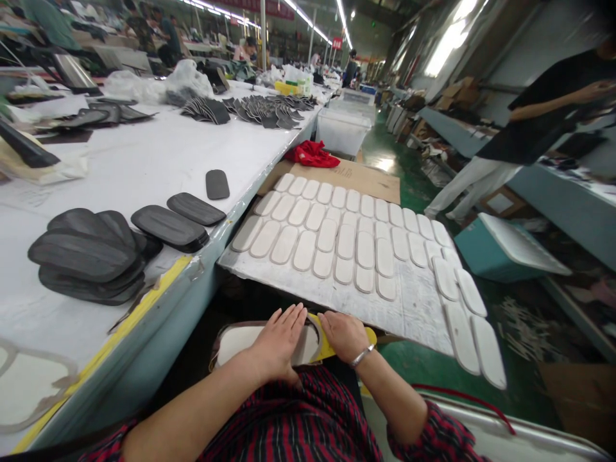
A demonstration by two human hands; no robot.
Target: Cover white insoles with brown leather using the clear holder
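In my lap lies a white rounded panel (235, 340) with a dark rim, its long side running left to right. My left hand (282, 340) rests flat across it, fingers stretched out and thumb apart. A flat yellow piece (370, 335) with a rounded end reaches out from the panel's right end. Over this yellow piece my right hand (346, 337) is closed, its fingers bent and tips partly hidden, with a metal bracelet at the wrist. Just beyond both hands, rows of white oval pads (304, 250) cover a light board (414, 314).
On the white table (158, 151) at left are stacked dark oval pads (84, 253) and dark curved pieces (269, 109). A red cloth (312, 154) lies on cardboard (370, 183) behind the board. A person (529, 122) stands at right, near a teal bin (495, 250).
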